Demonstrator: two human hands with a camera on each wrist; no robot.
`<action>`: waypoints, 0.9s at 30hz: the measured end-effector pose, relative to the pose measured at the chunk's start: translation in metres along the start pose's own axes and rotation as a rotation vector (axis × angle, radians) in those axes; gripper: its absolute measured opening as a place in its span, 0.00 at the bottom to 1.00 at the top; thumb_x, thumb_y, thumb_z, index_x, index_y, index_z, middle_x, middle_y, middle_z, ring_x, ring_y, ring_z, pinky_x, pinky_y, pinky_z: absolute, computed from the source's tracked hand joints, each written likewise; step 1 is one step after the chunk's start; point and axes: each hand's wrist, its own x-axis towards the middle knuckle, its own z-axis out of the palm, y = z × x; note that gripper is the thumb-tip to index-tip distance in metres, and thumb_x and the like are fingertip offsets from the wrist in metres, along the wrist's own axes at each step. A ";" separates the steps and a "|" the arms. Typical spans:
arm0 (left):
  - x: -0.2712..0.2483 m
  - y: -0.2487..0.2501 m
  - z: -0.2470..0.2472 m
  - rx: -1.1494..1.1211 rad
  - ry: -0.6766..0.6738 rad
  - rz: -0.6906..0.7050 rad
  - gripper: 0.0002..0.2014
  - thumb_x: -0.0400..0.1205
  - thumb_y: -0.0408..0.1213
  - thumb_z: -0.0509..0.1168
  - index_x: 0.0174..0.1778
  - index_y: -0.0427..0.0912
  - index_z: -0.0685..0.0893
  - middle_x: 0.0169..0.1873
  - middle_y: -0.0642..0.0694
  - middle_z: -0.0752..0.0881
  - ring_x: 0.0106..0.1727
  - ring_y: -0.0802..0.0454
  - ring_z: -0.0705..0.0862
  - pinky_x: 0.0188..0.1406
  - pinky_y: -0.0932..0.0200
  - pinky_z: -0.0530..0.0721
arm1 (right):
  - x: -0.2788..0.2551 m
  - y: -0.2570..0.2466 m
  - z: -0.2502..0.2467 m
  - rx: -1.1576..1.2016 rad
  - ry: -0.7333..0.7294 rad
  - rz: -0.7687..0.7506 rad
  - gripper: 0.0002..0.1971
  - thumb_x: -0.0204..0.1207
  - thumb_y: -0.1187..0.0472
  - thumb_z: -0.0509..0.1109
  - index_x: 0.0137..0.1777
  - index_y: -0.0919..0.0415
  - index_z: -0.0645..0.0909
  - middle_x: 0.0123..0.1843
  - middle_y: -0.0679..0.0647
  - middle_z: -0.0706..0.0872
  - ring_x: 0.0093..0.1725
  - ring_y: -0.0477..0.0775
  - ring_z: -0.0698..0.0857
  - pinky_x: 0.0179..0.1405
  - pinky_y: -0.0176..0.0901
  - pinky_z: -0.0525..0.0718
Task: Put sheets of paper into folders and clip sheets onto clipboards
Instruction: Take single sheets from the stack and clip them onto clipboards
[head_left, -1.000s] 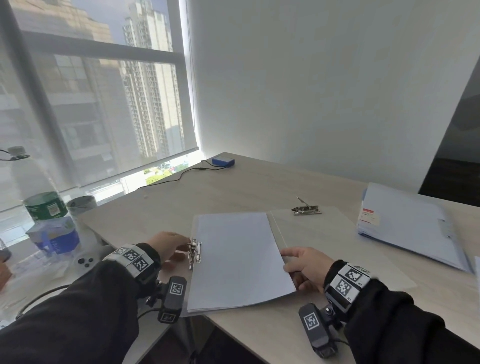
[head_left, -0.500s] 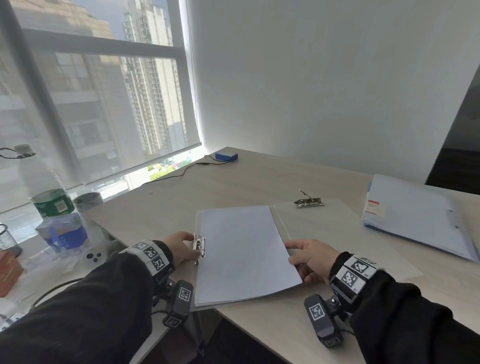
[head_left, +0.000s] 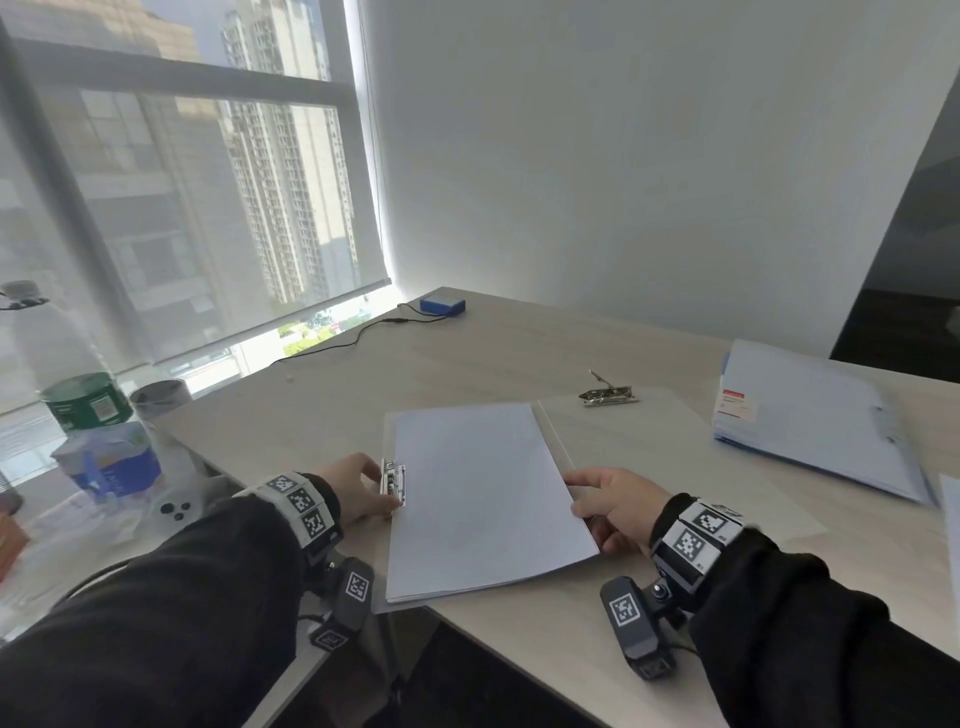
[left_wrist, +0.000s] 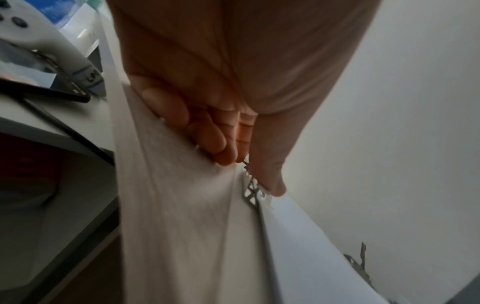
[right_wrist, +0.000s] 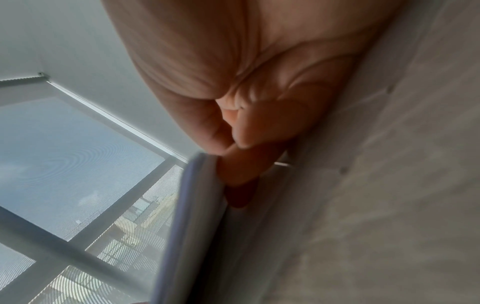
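A stack of paper (head_left: 483, 499) lies on a clipboard (head_left: 387, 603) at the near edge of the desk (head_left: 467, 358). The left hand (head_left: 358, 486) pinches the metal clip (head_left: 393, 480) at the stack's left edge, thumb on top. The right hand (head_left: 615, 501) grips the stack's right edge, fingers (right_wrist: 241, 170) seemingly curled beneath it. A second clipboard (head_left: 649, 447) lies just beside.

Daylight enters from window (head_left: 182, 208) at 10 o'clock; bright strip under the blind. Table (head_left: 467, 364) evenly lit, shadows soft. Head view bowed at edges. Both wrist views soft and motion-blurred; moiré rings on the blind in right wrist view.
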 end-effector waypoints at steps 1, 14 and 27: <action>-0.001 0.000 -0.001 -0.020 -0.001 0.002 0.26 0.66 0.56 0.77 0.56 0.52 0.80 0.43 0.48 0.84 0.51 0.45 0.87 0.56 0.52 0.84 | -0.001 -0.001 0.000 0.002 0.004 -0.003 0.24 0.77 0.73 0.63 0.73 0.57 0.77 0.33 0.57 0.84 0.21 0.49 0.77 0.16 0.36 0.76; -0.076 0.103 0.014 -0.708 -0.018 0.197 0.06 0.81 0.38 0.67 0.49 0.41 0.86 0.33 0.46 0.84 0.30 0.51 0.80 0.26 0.63 0.72 | -0.070 0.031 -0.040 0.246 0.314 -0.037 0.09 0.81 0.63 0.65 0.54 0.62 0.85 0.36 0.58 0.82 0.20 0.49 0.72 0.15 0.33 0.65; -0.165 0.314 0.169 -0.698 -0.565 0.478 0.06 0.80 0.38 0.67 0.48 0.44 0.87 0.50 0.45 0.90 0.50 0.51 0.86 0.41 0.57 0.81 | -0.257 0.122 -0.200 0.254 1.096 -0.029 0.10 0.77 0.64 0.65 0.47 0.57 0.89 0.47 0.48 0.87 0.45 0.50 0.82 0.42 0.41 0.76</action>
